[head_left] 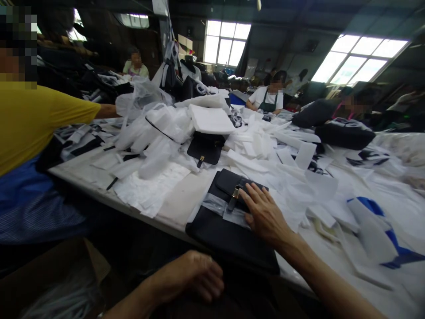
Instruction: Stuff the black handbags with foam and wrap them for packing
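Note:
A black handbag [229, 235] with a gold clasp lies flat at the near edge of the table, a clear plastic strip across its front. My right hand [265, 215] rests flat on it, fingers stretched toward the clasp, holding nothing. My left hand [195, 277] hangs below the table edge in front of me, fingers curled loosely; nothing shows in them.
White foam sheets and paper pieces [265, 150] cover the long table [179, 199]. A second black bag [206, 148] lies farther back. A person in a yellow shirt [29, 119] reaches in from the left. Other people sit at the far side. A blue-and-white piece [375, 221] lies right.

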{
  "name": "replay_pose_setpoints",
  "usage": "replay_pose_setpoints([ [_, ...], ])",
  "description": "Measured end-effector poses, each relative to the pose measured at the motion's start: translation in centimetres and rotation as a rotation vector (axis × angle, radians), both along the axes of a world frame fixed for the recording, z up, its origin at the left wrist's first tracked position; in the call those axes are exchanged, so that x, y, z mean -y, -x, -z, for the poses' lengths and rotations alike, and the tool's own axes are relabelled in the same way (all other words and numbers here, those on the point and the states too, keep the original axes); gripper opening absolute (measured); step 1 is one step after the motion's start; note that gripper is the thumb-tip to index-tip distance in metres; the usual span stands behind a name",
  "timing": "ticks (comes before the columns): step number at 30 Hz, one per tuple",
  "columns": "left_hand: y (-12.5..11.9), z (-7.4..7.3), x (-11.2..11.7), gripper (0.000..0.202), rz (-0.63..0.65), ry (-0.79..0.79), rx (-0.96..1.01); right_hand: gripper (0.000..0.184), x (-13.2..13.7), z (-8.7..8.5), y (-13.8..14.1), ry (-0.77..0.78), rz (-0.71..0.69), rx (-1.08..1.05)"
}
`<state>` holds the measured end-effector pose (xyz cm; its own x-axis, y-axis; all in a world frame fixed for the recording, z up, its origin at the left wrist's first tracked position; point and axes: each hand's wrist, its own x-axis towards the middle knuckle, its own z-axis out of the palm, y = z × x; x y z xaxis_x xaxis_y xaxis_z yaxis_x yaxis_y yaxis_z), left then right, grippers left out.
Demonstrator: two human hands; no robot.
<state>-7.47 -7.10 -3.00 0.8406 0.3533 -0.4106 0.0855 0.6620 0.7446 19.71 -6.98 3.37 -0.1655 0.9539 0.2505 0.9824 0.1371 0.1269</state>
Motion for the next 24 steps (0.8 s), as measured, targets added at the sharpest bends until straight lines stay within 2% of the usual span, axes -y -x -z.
replay_pose_setpoints([
  [1, 0.6, -1.3, -0.3, 0.042, 0.164, -0.119, -0.026, 0.072, -1.2, 0.0, 0.0, 0.059, 0.017, 0.011],
  [2, 0.9, -2.9, -0.8, 0.034, 0.269, -0.268, -0.061, 0.072, -2.3, 0.1, 0.0, 0.114, 0.029, 0.017],
  [3, 1.0, -4.5, -1.5, 0.026, 0.298, -0.463, -0.098, 0.07, -3.3, 0.1, 0.2, 0.162, 0.035, 0.022],
  [5, 0.2, -7.4, -3.6, 0.021, 0.204, -0.889, -0.159, 0.065, -4.9, 0.2, 0.4, 0.229, 0.034, 0.032],
  [6, -0.6, -8.4, -4.8, 0.022, 0.142, -1.075, -0.182, 0.064, -5.4, 0.3, 0.4, 0.247, 0.031, 0.039],
  [8, -2.8, -9.2, -7.5, 0.024, 0.091, -1.442, -0.2, 0.061, -6.0, 0.5, 0.3, 0.256, 0.014, 0.063],
  [11, -6.1, -7.9, -10.6, 0.028, 0.187, -1.819, -0.285, 0.055, -6.1, 1.0, -0.7, 0.232, -0.043, 0.087],
  [13, -7.6, -6.6, -11.5, 0.027, 0.268, -1.933, -0.352, 0.053, -6.1, 1.3, -1.7, 0.209, -0.098, 0.06],
  [16, -8.4, -5.6, -11.8, 0.021, 0.325, -1.99, -0.403, 0.053, -6.1, 1.6, -3.2, 0.171, -0.165, -0.037],
  [21, -8.1, -5.8, -11.9, 0.037, 0.325, -2.026, -0.379, 0.047, -6.4, 2.2, -4.2, 0.156, -0.221, -0.148],
  [24, -8.1, -5.7, -12.1, 0.034, 0.37, -2.012, -0.355, 0.043, -6.7, 2.1, -5.0, 0.129, -0.213, -0.323],
])
